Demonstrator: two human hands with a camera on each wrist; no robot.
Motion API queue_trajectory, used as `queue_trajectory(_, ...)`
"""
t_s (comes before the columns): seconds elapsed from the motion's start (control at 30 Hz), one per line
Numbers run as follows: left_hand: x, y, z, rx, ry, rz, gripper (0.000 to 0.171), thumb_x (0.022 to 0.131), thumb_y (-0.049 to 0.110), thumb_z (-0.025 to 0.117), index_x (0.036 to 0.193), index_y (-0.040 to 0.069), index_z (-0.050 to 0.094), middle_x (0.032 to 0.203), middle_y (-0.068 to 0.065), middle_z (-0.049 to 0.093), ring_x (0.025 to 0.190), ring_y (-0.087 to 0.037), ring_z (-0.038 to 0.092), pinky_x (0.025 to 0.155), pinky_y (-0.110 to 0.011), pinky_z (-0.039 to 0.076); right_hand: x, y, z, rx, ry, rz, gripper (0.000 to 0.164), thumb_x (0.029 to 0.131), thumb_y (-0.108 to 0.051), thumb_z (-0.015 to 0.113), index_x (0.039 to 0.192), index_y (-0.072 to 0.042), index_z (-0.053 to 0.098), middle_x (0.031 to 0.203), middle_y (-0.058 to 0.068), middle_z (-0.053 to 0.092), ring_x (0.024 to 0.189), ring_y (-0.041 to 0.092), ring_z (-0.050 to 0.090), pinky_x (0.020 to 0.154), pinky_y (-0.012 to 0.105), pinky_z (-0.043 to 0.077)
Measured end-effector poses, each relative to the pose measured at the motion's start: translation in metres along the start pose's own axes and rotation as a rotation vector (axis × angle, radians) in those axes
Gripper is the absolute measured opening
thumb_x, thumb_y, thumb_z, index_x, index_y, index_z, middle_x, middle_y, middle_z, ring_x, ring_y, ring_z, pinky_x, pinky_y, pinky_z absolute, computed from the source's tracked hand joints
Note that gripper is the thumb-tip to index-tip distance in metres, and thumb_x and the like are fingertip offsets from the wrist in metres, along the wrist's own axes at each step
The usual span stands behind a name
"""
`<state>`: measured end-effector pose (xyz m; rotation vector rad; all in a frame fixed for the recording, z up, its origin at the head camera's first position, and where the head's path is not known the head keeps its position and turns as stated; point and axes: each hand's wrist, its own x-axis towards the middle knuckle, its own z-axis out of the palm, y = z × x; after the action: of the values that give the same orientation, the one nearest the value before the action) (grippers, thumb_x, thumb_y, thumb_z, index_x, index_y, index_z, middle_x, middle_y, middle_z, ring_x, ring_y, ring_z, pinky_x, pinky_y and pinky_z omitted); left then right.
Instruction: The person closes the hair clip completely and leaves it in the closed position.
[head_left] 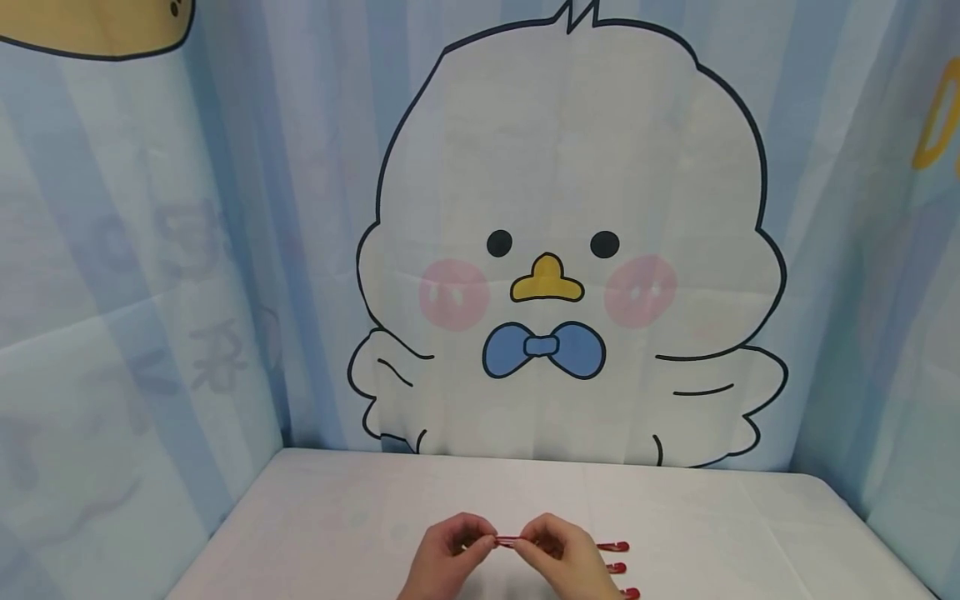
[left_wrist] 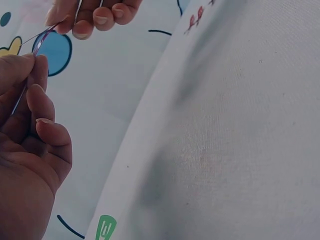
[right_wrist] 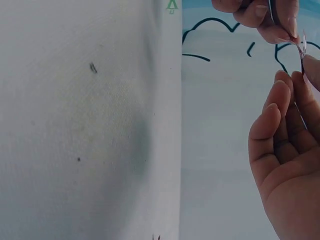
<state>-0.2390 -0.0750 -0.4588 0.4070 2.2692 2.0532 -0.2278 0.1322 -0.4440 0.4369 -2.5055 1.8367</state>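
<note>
A slim red snap hair clip (head_left: 507, 541) is held level between my two hands, just above the white table. My left hand (head_left: 447, 554) pinches one end between thumb and forefinger. At the other end, my right hand (head_left: 564, 556) pinches it the same way. In the left wrist view the clip (left_wrist: 41, 44) is seen edge-on, with a thin strip standing apart from it. Fingertips cover much of the clip (right_wrist: 301, 51) in the right wrist view. Beside my right hand lie more red hair clips (head_left: 617, 568), partly hidden behind that hand.
The white table (head_left: 345, 508) runs back to a cloth backdrop (head_left: 570, 150) printed with a white duck. Striped cloth walls (head_left: 97, 333) stand on both sides. A small green shape (left_wrist: 106, 227) shows near the table's edge in the left wrist view.
</note>
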Motion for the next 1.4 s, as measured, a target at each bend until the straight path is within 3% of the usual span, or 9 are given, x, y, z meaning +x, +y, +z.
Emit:
queue_trajectory(0.27, -0.002, 0.002, 0.005, 0.001, 0.015, -0.033, 0.024, 0.096, 0.021, 0.07, 0.105, -0.001, 0.071, 0.093, -0.004, 0.07, 0.084, -0.019, 0.06, 0.073, -0.036, 0.048, 0.0, -0.001, 0.0, -0.024, 0.03, 0.015, 0.018, 0.093, -0.02, 0.075, 0.092, -0.003, 0.067, 0.081, 0.001, 0.062, 0.072, 0.017, 0.055, 0.062, 0.026, 0.046)
queue_trajectory(0.67, -0.004, -0.001, 0.007, -0.033, 0.063, -0.045, 0.018, 0.091, 0.013, 0.074, 0.097, -0.003, 0.071, 0.084, -0.003, 0.068, 0.077, -0.018, 0.06, 0.07, -0.034, 0.048, -0.003, -0.003, 0.007, -0.071, 0.096, -0.022, 0.017, 0.091, -0.019, 0.076, 0.087, -0.005, 0.067, 0.075, -0.001, 0.06, 0.066, 0.011, 0.054, 0.06, 0.024, 0.046)
queue_trajectory(1.13, -0.001, -0.003, 0.009, 0.044, 0.162, -0.07, 0.009, 0.085, 0.011, 0.078, 0.088, 0.004, 0.073, 0.076, -0.001, 0.067, 0.068, -0.016, 0.057, 0.062, -0.031, 0.047, -0.004, -0.002, 0.015, -0.107, 0.143, -0.07, 0.018, 0.089, -0.014, 0.077, 0.079, -0.006, 0.065, 0.066, -0.004, 0.056, 0.059, 0.005, 0.049, 0.054, 0.023, 0.043)
queue_trajectory(1.4, -0.001, -0.003, 0.007, 0.038, 0.115, -0.109, 0.012, 0.087, 0.014, 0.077, 0.09, 0.003, 0.074, 0.079, -0.001, 0.069, 0.072, -0.017, 0.06, 0.067, -0.035, 0.049, -0.002, -0.001, 0.012, -0.127, 0.114, -0.041, 0.015, 0.088, -0.016, 0.079, 0.089, -0.005, 0.069, 0.075, -0.003, 0.061, 0.066, 0.011, 0.053, 0.059, 0.024, 0.046)
